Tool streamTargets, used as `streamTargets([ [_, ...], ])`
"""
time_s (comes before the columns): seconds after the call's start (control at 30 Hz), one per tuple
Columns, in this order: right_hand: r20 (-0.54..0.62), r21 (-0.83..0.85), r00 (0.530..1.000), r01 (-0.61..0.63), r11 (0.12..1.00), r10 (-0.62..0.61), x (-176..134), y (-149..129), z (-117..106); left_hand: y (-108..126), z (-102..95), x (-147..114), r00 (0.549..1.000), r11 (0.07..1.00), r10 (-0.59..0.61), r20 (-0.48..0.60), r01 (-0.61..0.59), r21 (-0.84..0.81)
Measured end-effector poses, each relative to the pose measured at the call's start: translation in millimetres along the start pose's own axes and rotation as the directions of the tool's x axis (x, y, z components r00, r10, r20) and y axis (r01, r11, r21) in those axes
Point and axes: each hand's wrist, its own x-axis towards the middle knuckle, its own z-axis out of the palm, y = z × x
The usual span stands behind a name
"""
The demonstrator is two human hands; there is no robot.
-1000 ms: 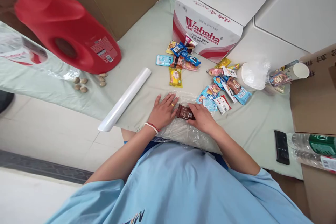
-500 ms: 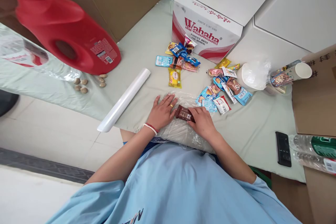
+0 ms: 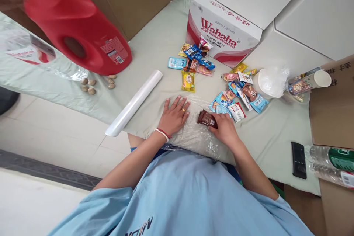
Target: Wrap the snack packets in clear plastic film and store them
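Observation:
My left hand (image 3: 174, 116) lies flat with its fingers spread on the clear plastic wrap (image 3: 190, 134) over the cloth. In my right hand (image 3: 223, 127) is a brown wrapped snack (image 3: 207, 118), gripped at its right end between thumb and fingers. The wrap runs along the table edge in front of me, beneath both hands. Just beyond my right hand is a pile of small packaged snacks (image 3: 236, 94). Another snack group (image 3: 193, 64) sits farther off, with a yellow packet (image 3: 188, 81) nearest me. A white roll (image 3: 135, 103) lies left of my left hand.
A red jug (image 3: 83, 25) and a clear bottle (image 3: 30, 53) lie at the left, near several brown nuts (image 3: 90, 86). A Wahaha carton (image 3: 221, 31) stands behind the snacks. To the right are a white bowl (image 3: 265, 84), a paper cup (image 3: 322, 79), a phone (image 3: 299, 160) and bottles (image 3: 332, 156).
My right hand has moved right with the brown snack, widening the gap from my left hand. The left hand stays flat on the wrap. The camera view has shifted slightly.

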Motion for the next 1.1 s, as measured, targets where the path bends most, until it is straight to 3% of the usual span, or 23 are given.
streamTargets([
  [0.1, -0.026, 0.057, 0.999, 0.048, 0.997, -0.047, -1, 3, -5, -1, 1.3, 1, 1.0, 1.0, -0.006, 0.003, 0.006, -0.007],
  [0.23, 0.006, 0.061, 0.984, 0.18, 0.982, -0.18, 4, -16, 4, -2, 0.7, 2, 1.0, 1.0, -0.006, 0.014, 0.006, -0.017],
  [0.6, 0.021, 0.023, 0.989, 0.143, 0.989, -0.144, 5, -24, 24, -4, -2.7, 2, 1.0, 1.0, -0.02, -0.004, 0.02, 0.012],
  [0.67, -0.009, 0.057, 0.987, 0.158, 0.986, -0.158, 1, -20, 25, -8, -8.3, -4, 0.998, 1.0, -0.005, -0.056, 0.006, 0.014],
  [0.73, -0.112, 0.159, 0.973, 0.218, 0.963, -0.202, -9, -12, 25, -15, -16.4, -14, 0.993, 0.995, 0.098, -0.071, -0.098, -0.009],
  [0.8, -0.261, 0.285, 0.928, 0.338, 0.897, -0.267, -26, 0, 27, -26, -26.0, -28, 0.961, 0.957, 0.275, -0.02, -0.275, -0.089],
  [0.87, -0.33, 0.368, 0.873, 0.47, 0.802, -0.36, -48, 14, 31, -39, -35.9, -43, 0.911, 0.897, 0.408, 0.054, -0.389, -0.211],
  [0.97, -0.205, 0.409, 0.84, 0.54, 0.736, -0.502, -79, 33, 44, -56, -49.5, -62, 0.855, 0.85, 0.481, 0.193, -0.402, -0.34],
  [1.03, -0.132, 0.41, 0.848, 0.518, 0.751, -0.513, -91, 41, 55, -64, -55.9, -70, 0.815, 0.847, 0.497, 0.297, -0.383, -0.368],
  [1.1, -0.167, 0.422, 0.864, 0.499, 0.757, -0.476, -95, 46, 65, -67, -58.9, -74, 0.788, 0.853, 0.497, 0.365, -0.366, -0.371],
])
